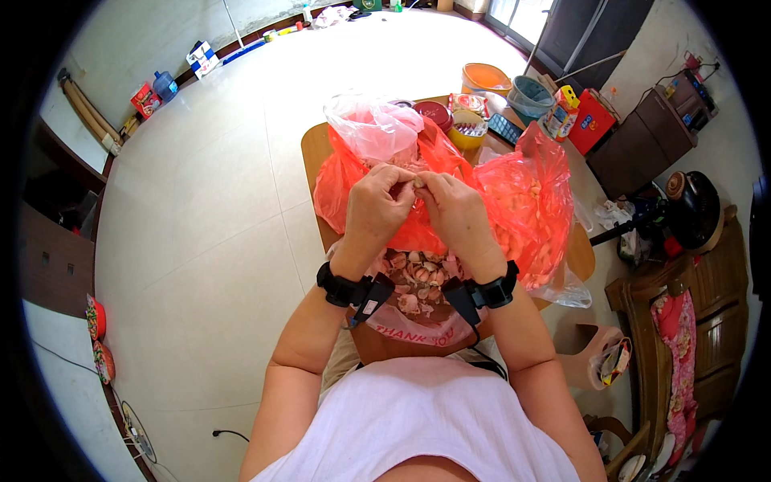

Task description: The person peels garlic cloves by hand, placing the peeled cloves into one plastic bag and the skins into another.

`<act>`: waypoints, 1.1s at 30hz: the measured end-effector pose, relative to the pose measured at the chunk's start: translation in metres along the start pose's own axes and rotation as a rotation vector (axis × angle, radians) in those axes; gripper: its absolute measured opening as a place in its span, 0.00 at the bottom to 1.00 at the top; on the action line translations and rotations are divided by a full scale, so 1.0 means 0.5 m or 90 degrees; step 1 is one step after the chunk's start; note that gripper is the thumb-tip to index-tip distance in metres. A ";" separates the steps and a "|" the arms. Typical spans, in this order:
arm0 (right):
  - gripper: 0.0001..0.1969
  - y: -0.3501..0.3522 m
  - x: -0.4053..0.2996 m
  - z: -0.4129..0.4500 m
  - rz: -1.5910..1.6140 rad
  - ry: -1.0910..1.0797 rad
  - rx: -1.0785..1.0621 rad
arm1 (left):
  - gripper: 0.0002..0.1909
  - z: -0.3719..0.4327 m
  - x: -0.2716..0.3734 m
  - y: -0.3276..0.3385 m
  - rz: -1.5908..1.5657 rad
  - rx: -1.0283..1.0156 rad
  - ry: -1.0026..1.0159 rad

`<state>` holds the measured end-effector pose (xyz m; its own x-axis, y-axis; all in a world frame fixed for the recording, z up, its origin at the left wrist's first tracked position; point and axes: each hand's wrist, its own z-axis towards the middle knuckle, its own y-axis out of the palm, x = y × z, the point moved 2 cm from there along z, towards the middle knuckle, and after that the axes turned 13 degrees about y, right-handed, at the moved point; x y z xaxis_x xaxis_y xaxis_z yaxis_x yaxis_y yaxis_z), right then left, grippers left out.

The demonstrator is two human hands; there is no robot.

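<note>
Between the fingertips of my left hand (379, 202) and my right hand (453, 211) is a small pale garlic clove (418, 182), pinched by both. Under my wrists, garlic cloves (421, 274) with pinkish skins lie in a white plastic bag (415, 330) bearing red print. Beyond my hands, a red plastic bag (334, 193) with a whitish translucent bag (373, 126) at its top holds pale, skin-like pieces (397, 158). At my right, another red bag (530, 211) contains many pale pieces, which look like peeled cloves.
The wooden table (313, 144) also carries a dark red lid (433, 113), a yellow tub (467, 134) and a phone (505, 128). Past it stand an orange bucket (486, 78) and a grey bucket (530, 96). A black fan (692, 211), a plastic stool (581, 355) and a wooden bench (717, 313) are at the right.
</note>
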<state>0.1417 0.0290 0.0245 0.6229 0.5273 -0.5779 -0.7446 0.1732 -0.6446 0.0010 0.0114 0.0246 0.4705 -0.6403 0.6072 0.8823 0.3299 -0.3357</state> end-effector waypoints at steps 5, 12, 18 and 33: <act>0.07 0.003 -0.005 -0.002 -0.006 0.004 -0.003 | 0.04 -0.003 -0.005 0.005 0.027 0.024 0.020; 0.07 0.002 -0.008 -0.002 0.027 -0.026 0.013 | 0.02 -0.002 -0.005 0.008 0.056 0.045 0.012; 0.09 0.001 -0.006 -0.008 0.119 0.009 -0.008 | 0.02 -0.005 -0.025 0.000 0.068 0.061 -0.020; 0.13 0.019 0.034 -0.012 0.500 0.231 -0.100 | 0.08 -0.007 -0.046 0.003 0.052 0.010 0.000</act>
<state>0.1467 0.0349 0.0056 0.0021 0.1435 -0.9897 -0.9649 -0.2594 -0.0396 -0.0087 0.0240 0.0074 0.5408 -0.6106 0.5786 0.8412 0.3914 -0.3732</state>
